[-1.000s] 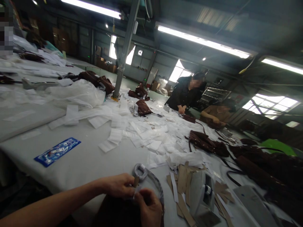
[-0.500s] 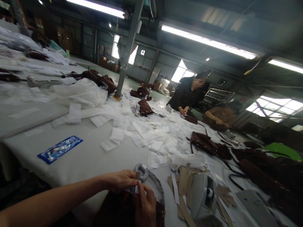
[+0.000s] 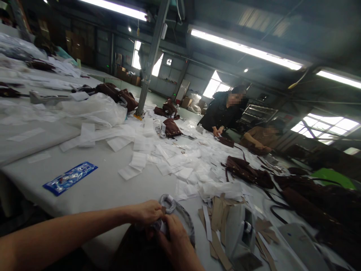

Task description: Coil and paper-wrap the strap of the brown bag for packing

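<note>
At the near table edge, a dark brown bag (image 3: 132, 244) lies in shadow in front of me. Its curved handle (image 3: 188, 216) is covered in clear plastic, with a pale wrapped ring (image 3: 167, 203) at the upper end. My left hand (image 3: 149, 212) is closed on the wrapped handle near that ring, and a bit of brown card shows at its fingertips. Close beside it, my right hand (image 3: 178, 235) is closed round the same handle, thumb and fingers pressed on a white piece there. The fingers partly hide what lies between them.
Right of my hands stand a grey tape dispenser (image 3: 238, 233) and brown card strips (image 3: 217, 214). White paper pieces (image 3: 183, 162) cover the table's middle. A blue packet (image 3: 70, 178) lies left. More brown bags (image 3: 248, 173) lie right; two people (image 3: 222, 113) work across the table.
My right hand has turned and shifted slightly, its fingers now further round the handle. The brown card at my left fingertips shows less. The view has moved slightly.
</note>
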A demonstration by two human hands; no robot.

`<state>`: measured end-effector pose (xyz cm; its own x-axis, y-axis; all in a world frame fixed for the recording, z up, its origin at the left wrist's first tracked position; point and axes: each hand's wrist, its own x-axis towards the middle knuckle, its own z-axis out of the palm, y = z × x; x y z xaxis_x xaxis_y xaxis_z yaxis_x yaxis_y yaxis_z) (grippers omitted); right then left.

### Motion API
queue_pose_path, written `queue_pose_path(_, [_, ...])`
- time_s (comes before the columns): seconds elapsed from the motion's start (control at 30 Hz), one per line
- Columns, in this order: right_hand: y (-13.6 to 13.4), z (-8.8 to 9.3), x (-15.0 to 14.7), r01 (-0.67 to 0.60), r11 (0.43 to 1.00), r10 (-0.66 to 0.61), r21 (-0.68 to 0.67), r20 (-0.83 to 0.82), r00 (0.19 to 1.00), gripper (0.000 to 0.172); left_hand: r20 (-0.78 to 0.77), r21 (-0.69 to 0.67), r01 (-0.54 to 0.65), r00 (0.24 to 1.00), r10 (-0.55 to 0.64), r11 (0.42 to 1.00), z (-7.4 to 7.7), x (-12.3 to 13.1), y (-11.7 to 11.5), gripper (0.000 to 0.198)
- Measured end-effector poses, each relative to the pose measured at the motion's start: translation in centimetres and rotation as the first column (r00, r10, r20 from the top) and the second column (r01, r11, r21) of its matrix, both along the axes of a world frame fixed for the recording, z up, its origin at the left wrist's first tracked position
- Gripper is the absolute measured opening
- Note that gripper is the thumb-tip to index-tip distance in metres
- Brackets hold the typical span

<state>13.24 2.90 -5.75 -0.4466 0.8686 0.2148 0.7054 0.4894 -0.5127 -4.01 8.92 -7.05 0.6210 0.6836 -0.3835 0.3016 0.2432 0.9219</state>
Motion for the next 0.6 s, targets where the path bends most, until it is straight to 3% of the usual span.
queue_pose_path(0.17, [0.9, 1.0, 0.2, -0.042, 0.997, 0.043, -0.063, 0.010, 0.999, 0.023, 0.048, 0.004, 0.028, 0.998, -0.028, 1.000, 0.5, 0.7, 0.0, 0.029])
queue_pose_path(0.37, [0.3, 0.1, 0.8, -0.114, 0.977, 0.103, 0.179, 0.068, 0.992, 0.020, 0.140, -0.050, 0.121, 0.984, -0.113, 0.991, 2.4, 0.2, -0.3, 0.020])
queue_pose_path(0.5, [-0.3, 0.0, 0.7, -0.084, 0.950, 0.034, 0.301, 0.168, 0.985, 0.005, 0.192, -0.049, 0.216, 0.960, -0.203, 0.975, 3.2, -0.5, -0.9, 0.005])
queue_pose_path(0.6, [-0.6, -0.1, 0.4, -0.028, 0.940, -0.022, 0.339, 0.142, 0.990, 0.010, 0.189, 0.001, 0.210, 0.960, -0.206, 0.978, 3.3, -0.5, -1.3, 0.008])
